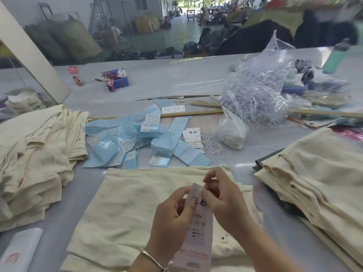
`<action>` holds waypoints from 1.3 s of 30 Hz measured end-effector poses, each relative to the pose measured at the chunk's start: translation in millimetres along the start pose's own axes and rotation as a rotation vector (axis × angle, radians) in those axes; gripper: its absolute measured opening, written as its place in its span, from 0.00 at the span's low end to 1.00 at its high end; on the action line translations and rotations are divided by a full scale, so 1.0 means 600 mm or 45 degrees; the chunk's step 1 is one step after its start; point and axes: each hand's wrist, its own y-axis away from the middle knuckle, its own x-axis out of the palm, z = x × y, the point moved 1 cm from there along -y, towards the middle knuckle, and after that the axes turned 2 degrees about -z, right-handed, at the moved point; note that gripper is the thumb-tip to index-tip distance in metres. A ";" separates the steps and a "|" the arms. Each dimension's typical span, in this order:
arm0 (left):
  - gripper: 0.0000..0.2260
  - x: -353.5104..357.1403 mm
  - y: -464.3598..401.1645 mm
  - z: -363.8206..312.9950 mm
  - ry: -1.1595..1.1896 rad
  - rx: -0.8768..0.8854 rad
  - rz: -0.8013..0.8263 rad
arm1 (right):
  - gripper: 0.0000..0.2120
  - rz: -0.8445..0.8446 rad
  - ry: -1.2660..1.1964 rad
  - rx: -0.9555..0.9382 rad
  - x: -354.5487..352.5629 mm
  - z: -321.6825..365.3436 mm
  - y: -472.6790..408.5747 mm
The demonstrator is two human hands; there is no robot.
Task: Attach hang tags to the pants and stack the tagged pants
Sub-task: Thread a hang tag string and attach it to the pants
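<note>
Your left hand (174, 218) pinches the long pale pink paper hang tag (196, 232) by its left edge, fingers curled round it, a silver bangle (153, 259) on the wrist. Your right hand (222, 201) pinches the tag's top end with curled fingertips. Both hold it above the folded cream cotton pants (125, 209) lying flat on the grey table (78, 195). Stacks of cream pants sit at left (35, 154) and right (314, 173). Loose light-blue tags (137, 140) lie scattered beyond.
</note>
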 end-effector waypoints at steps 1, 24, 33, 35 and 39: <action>0.09 0.001 0.005 0.000 -0.003 0.013 -0.003 | 0.15 -0.016 0.020 0.004 -0.001 0.002 0.005; 0.14 0.049 0.005 -0.033 -0.143 0.235 -0.048 | 0.23 -0.203 -0.181 0.108 -0.061 0.003 0.078; 0.14 0.106 -0.011 -0.071 -0.185 0.390 -0.063 | 0.09 -0.101 -0.357 0.236 -0.123 0.008 0.080; 0.14 0.120 -0.013 -0.070 -0.162 0.388 -0.044 | 0.03 -0.073 -0.375 0.319 -0.132 0.002 0.086; 0.12 0.157 -0.022 -0.049 -0.187 0.359 0.055 | 0.05 -0.296 0.146 0.255 -0.166 -0.017 0.090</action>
